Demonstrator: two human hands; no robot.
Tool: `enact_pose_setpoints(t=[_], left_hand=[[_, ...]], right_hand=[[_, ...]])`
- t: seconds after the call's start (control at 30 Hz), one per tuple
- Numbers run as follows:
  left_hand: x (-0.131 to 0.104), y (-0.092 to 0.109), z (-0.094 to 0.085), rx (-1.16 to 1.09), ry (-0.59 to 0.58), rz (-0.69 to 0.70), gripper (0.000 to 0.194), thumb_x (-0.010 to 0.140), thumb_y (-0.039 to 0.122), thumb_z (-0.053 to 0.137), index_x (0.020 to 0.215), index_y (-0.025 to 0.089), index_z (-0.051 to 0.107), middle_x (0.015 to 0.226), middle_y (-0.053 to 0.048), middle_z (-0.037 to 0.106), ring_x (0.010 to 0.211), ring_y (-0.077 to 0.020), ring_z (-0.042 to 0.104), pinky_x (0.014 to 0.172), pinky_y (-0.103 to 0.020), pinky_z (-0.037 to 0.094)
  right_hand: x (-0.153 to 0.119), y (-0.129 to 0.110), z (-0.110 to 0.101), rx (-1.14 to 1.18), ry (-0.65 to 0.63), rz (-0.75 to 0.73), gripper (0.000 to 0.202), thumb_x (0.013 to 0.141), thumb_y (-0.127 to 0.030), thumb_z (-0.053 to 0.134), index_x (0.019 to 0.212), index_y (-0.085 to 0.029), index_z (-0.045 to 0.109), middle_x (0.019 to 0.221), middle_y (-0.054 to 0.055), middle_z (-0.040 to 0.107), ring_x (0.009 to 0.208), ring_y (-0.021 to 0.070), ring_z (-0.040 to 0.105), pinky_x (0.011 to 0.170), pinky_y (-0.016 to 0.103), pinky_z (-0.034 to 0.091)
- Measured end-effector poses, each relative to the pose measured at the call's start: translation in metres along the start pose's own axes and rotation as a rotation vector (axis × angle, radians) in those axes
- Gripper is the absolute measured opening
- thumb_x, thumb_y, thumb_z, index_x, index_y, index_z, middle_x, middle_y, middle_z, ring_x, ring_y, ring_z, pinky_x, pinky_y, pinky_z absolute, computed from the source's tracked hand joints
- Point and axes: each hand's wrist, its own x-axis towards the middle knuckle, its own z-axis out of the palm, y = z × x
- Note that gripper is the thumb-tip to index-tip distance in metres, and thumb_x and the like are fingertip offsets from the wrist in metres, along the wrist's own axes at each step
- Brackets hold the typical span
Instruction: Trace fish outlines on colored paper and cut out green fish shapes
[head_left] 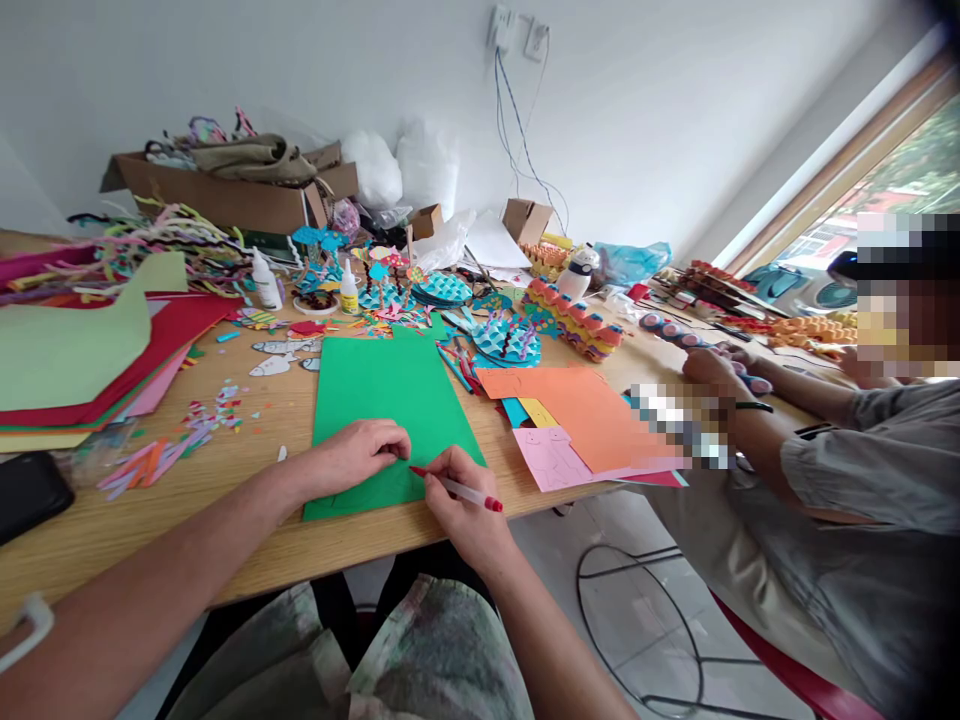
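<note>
A green sheet (375,400) lies on the table's front edge, with faint drawn lines near its lower end. My right hand (461,500) is closed around a pen (469,492) with a clear barrel and red ends, its tip close to the sheet. Resting on the sheet's left side, my left hand (360,455) has loosely bent fingers and holds nothing visible. Right of the green sheet are an orange sheet (592,415) and a pink sheet (547,460) with drawn outlines. Paper fish cutouts (277,358) lie beyond my left hand.
Stacked coloured sheets (67,350) and a black phone (34,495) lie at left, near paper strips (146,460). Glue bottles (266,280), blue paper crafts (506,340) and a cardboard box (217,195) stand farther back. A co-worker's hands (712,375) hold a craft piece at right.
</note>
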Motion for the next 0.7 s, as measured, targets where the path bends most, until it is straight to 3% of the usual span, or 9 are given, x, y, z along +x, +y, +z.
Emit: enact_pose_setpoints(t=[0.27,0.5,0.7], left_hand=[[-0.0012,0.0012,-0.0013,-0.013,0.0,0.001,0.014,0.076,0.012,0.046,0.079,0.017,0.059,0.082,-0.002,0.06,0.08,-0.0156,0.054,0.072,-0.025,0.04],[-0.001,0.0015,-0.0016,-0.01,0.004,0.002,0.015,0.075,0.011,0.046,0.078,0.017,0.059,0.082,-0.001,0.061,0.08,-0.0151,0.054,0.072,-0.024,0.041],[-0.0005,0.0007,-0.001,-0.013,0.005,0.008,0.015,0.076,0.01,0.046,0.078,0.017,0.059,0.081,-0.002,0.06,0.078,-0.0159,0.054,0.07,-0.025,0.04]], right_hand=[[-0.0005,0.0021,0.0021,-0.066,0.026,-0.034,0.009,0.07,-0.019,0.045,0.062,-0.02,0.048,0.05,-0.005,0.048,0.045,0.0091,0.042,0.045,0.02,0.029],[-0.0025,0.0027,-0.0018,0.007,0.005,-0.031,0.009,0.064,-0.014,0.044,0.058,-0.02,0.044,0.045,-0.007,0.04,0.042,0.0081,0.035,0.043,0.019,0.024],[-0.002,0.0035,-0.001,0.076,0.003,-0.003,0.009,0.07,-0.017,0.045,0.062,-0.02,0.046,0.047,-0.007,0.04,0.042,0.0081,0.034,0.042,0.02,0.024]])
